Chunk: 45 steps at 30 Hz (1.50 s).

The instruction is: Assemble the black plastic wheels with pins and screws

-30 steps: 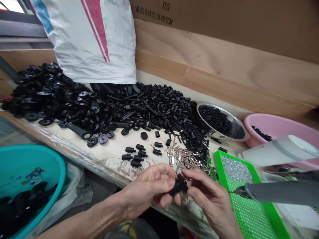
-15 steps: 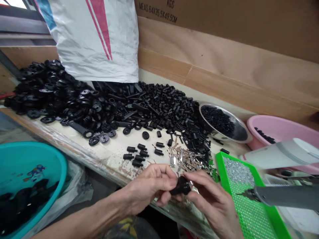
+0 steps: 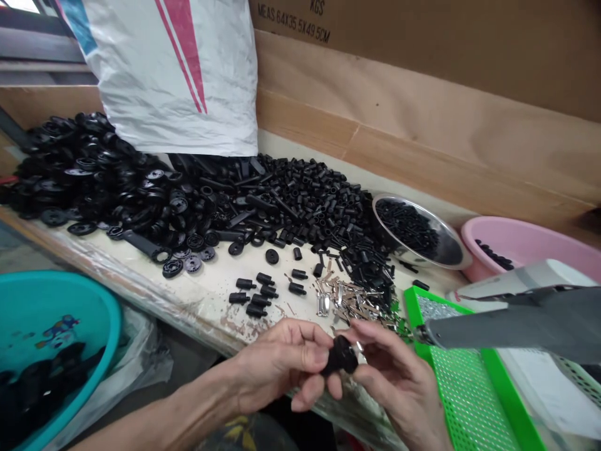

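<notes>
My left hand (image 3: pixel 282 366) and my right hand (image 3: pixel 394 382) hold a small black plastic part (image 3: pixel 340 355) between their fingers, low over the table's front edge. A glint of silver metal shows at the part's right side, too small to name. Just beyond my right fingertips lies a scatter of small silver metal pieces (image 3: pixel 350 302). Several short black plastic pegs (image 3: pixel 259 291) stand apart on the table to the left. A grey electric screwdriver (image 3: pixel 507 326) hangs above my right hand, its tip pointing left.
Black plastic wheels (image 3: pixel 89 188) and tubes (image 3: pixel 305 200) lie heaped below a white woven sack (image 3: pixel 164 75). A steel bowl (image 3: pixel 417 232), pink basin (image 3: pixel 526 244), green perforated tray (image 3: pixel 502 388) and teal basin (image 3: pixel 61 300) surround the work area.
The grey screwdriver has shifted up and left, now crossing the tray's far corner. My hands have turned the black part slightly, and the view has moved a little.
</notes>
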Available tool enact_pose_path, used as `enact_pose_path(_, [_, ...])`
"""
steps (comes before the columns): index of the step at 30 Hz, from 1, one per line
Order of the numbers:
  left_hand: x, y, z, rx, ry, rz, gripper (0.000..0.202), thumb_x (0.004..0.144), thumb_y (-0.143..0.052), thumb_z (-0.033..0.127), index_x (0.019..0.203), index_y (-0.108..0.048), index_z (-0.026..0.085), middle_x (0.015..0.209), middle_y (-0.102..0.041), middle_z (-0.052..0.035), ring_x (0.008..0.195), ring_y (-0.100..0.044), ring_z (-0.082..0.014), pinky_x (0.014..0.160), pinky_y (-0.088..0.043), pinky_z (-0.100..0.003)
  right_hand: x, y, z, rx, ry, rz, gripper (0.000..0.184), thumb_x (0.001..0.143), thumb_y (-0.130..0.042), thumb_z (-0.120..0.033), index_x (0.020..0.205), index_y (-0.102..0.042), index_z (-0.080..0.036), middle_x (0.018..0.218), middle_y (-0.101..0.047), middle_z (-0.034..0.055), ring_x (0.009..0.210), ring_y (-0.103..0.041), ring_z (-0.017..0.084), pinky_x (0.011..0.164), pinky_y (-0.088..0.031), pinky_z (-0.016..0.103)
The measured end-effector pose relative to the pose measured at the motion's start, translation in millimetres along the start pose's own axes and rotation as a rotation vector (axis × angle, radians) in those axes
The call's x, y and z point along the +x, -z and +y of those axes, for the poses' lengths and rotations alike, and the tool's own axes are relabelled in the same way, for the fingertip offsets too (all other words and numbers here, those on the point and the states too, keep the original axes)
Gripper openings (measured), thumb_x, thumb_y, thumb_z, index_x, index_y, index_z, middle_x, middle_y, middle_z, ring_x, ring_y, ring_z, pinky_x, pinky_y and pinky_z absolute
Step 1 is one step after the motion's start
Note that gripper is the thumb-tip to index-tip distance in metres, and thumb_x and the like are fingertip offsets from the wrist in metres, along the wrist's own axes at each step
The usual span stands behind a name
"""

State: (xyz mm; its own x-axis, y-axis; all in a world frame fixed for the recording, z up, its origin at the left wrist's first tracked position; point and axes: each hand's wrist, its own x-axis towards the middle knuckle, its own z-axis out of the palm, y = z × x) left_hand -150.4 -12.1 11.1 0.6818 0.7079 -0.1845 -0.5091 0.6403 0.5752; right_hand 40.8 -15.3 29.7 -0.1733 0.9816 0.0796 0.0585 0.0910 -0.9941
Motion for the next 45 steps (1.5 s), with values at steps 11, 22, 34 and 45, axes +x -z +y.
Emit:
enact_pose_path(11, [1.5,-21.4,-4.5,0.481,-0.261,0.358,0.012,0.085,-0.059,0.027,0.089,-0.056,0.017,0.052,-0.054,0.0049,0.045,-0.046,-0.0072,0.046,-0.039,-0.017,-3.0,-0.3,7.4,-0.136,0.013,0.144,0.037,0.076,-0.076,-0.026,0.111,-0.070,-0.038,0.101,-0.074,-0.0018,0.085,-0.071,0.011,0.073,-0.056,0.012])
enact_pose_path(22, [8.0,-7.0,-2.9,-0.022,-0.007,0.061,0.017,0.081,-0.064,0.026,0.087,-0.059,0.012,0.072,-0.069,-0.0085,0.038,-0.051,-0.0061,0.038,-0.038,-0.016,-2.9,9.5,20.8,-0.085,0.064,0.059,0.031,0.079,-0.074,-0.027,0.108,-0.071,-0.038,0.105,-0.071,-0.0011,0.088,-0.069,0.012,0.075,-0.056,0.014])
enact_pose_path(34, [8.2,-18.6,1.9,0.195,-0.117,0.215,0.016,0.082,-0.063,0.029,0.088,-0.055,0.016,0.057,-0.061,0.0014,0.040,-0.045,-0.0059,0.038,-0.036,-0.016,1.9,9.4,15.8,-0.262,0.224,0.036,0.027,0.082,-0.069,-0.024,0.107,-0.071,-0.034,0.090,-0.066,-0.0006,0.076,-0.063,0.010,0.067,-0.054,0.013])
enact_pose_path(45, [9.0,-18.7,0.4,0.327,-0.189,0.277,0.018,0.083,-0.061,0.027,0.093,-0.057,0.013,0.058,-0.058,0.0016,0.048,-0.050,-0.0084,0.047,-0.043,-0.020,-0.6,4.8,10.8,-0.218,0.175,0.082,0.038,0.075,-0.074,-0.019,0.108,-0.070,-0.039,0.094,-0.068,-0.0029,0.074,-0.065,0.008,0.066,-0.055,0.011])
